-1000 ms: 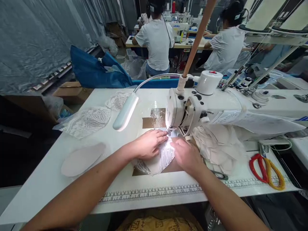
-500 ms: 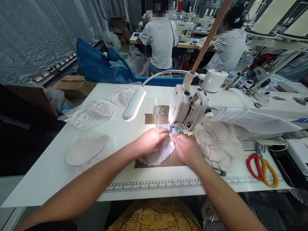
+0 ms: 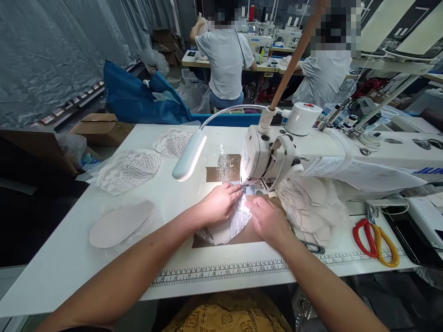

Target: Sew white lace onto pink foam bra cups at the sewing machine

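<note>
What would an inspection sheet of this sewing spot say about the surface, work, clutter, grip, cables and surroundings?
Surface: white table, ruler marked along its near edge.
Job's things: lace, its far end at the needle area of the machine.
Clutter: scissors and fabric pile to the right; more lace pieces and a pale oval to the left.
Grip: left hand lies on the lace; right hand is at its right edge, pinch unclear.
Cables: pale cord looping beyond the scissors.
Surroundings: two people in white tops at tables ahead; blue bag and box beyond the table.
</note>
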Demonstrator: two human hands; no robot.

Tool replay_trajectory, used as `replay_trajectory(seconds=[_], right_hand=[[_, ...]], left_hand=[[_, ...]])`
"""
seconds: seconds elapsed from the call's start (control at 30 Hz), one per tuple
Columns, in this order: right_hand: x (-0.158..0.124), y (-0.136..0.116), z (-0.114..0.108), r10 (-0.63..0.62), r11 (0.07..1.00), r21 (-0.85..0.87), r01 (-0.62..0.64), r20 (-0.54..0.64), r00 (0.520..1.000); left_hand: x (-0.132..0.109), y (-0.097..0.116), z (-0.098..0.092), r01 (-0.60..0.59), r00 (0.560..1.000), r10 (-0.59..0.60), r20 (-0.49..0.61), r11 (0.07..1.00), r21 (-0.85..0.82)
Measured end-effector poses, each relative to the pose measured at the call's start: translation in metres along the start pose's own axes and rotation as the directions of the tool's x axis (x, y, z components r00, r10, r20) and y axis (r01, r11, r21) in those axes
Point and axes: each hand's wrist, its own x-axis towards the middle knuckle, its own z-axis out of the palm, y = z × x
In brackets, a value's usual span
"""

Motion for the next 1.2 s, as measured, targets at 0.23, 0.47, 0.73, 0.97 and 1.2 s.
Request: replay_trajectory(seconds=[0.23,0.47,0.73,0.97,1.2], right_hand=[[0.002,-0.001,-0.004,0.007,1.0,0.026,-0.007,-0.006,1.0],[0.001,-0.001,-0.004,0.015,0.999,0.033,-0.015,-0.021,1.0],[0.003,0.001,-0.008,0.052,0.99,0.131,-0.055,0.022,0.998],[0.003,0.006,-0.011,0.103,0.956,0.278,-0.097,-0.009,0.995],[-0.001,0.006,-0.025,0.071,0.95,0.303,-0.076,0.029,0.997]], left_hand=[[-0.002,0.006,0.0,0.021,0.999,-0.021,-0.05,1.0,0.003],[-0.001,0.004,0.0,0.008,0.999,-0.008,-0.045,1.0,-0.01],[-0.004,0.002,-0.009,0.046,0.995,-0.043,0.091,0.999,-0.029],[-0.014,0.014,-0.031,0.019,0.998,-0.013,0.066,0.995,-0.095],[-0.019,0.031,-0.016,0.088,0.996,-0.088,0.004,0.996,0.02]])
